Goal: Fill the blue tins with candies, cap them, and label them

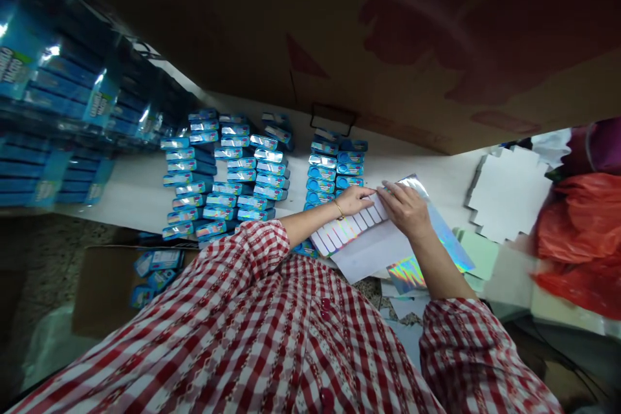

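A silvery, rainbow-shining sticker sheet [334, 236] with rows of pale label shapes slants across the table edge in front of me. My left hand [353, 200] grips its upper part, fingers pointing right. Close beside it, the bent fingers of my right hand [406, 208] are pressed together at the sheet's upper right end; whether a single label is between them is hidden. Under both lies plain white paper [366, 255], and more holographic sheet [444, 233] shows below my right forearm. Two columns of blue boxes [320, 185] stand just beyond my left hand.
More stacked blue boxes [228, 189] fill the table's left part. Film-wrapped blue packs [63, 84] tower at far left. A large cardboard box [301, 26] overhangs the back. An open carton [104, 284] sits lower left. White card cutouts [507, 191] and red plastic bags [582, 226] lie right.
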`<state>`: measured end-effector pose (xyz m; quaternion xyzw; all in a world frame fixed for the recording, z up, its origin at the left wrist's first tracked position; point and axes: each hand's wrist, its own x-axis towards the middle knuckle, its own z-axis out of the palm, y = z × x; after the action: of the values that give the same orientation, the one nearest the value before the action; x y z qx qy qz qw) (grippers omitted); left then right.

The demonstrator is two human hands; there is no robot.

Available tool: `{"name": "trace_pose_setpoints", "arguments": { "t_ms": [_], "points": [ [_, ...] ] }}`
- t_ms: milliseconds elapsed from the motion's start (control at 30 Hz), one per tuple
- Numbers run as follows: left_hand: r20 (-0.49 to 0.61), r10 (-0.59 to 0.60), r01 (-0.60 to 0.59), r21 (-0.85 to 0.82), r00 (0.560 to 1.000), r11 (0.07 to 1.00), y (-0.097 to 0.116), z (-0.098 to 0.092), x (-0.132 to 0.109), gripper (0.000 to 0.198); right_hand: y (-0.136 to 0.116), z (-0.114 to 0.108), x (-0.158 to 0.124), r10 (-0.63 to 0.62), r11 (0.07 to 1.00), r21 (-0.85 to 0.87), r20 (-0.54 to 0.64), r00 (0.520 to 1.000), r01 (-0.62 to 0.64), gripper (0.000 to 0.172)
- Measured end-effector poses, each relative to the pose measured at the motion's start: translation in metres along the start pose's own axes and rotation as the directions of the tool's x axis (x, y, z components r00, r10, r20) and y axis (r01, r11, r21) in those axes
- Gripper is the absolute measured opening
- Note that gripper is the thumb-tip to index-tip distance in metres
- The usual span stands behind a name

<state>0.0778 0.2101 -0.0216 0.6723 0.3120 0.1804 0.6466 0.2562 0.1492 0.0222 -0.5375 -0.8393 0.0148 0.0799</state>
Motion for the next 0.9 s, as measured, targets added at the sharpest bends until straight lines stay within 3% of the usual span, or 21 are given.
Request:
{"name": "trace_pose_setpoints", "arguments": {
  "t_ms": [200,333,500,600,700,800,900],
  "points": [
    [0.028,-0.059,0.062,-0.092,0.998,0.994,0.002,-0.005,-0.003,0.024,0.001,0.01,-0.002,-0.04,0.998,0.044,0.007,0.999,0.04,0.033],
    [0.038,-0.072,0.076,-0.129,0.997,0.989,0.0,-0.008,-0.004,0.03,-0.003,0.006,-0.005,-0.021,1.0,-0.021,-0.023,1.0,0.02,0.026],
    [-0.071,-0.13,0.138,0.111,0.989,0.984,-0.006,-0.004,0.006,0.03,-0.023,-0.047,-0.003,0.083,0.996,-0.041,0.006,0.997,-0.082,0.018],
    [-0.187,-0.137,0.17,0.171,0.973,0.971,-0.004,-0.002,0.007,0.037,-0.038,-0.08,0.007,0.297,0.95,0.12,-0.071,0.952,-0.287,0.018],
    [-0.323,-0.151,0.124,-0.103,0.934,0.987,0.003,-0.007,-0.004,0.035,-0.047,-0.082,0.023,0.548,0.762,0.432,-0.035,0.836,-0.482,0.021],
    [-0.35,-0.277,0.084,-0.477,0.895,0.875,0.013,-0.021,-0.025,0.037,-0.053,-0.055,0.041,0.694,0.408,0.693,0.188,0.695,-0.594,0.027],
    [-0.352,-0.369,0.077,-0.624,0.86,0.777,0.018,-0.04,-0.047,0.044,-0.066,-0.025,0.057,0.705,0.076,0.806,0.373,0.603,-0.588,0.03]
  ]
}}
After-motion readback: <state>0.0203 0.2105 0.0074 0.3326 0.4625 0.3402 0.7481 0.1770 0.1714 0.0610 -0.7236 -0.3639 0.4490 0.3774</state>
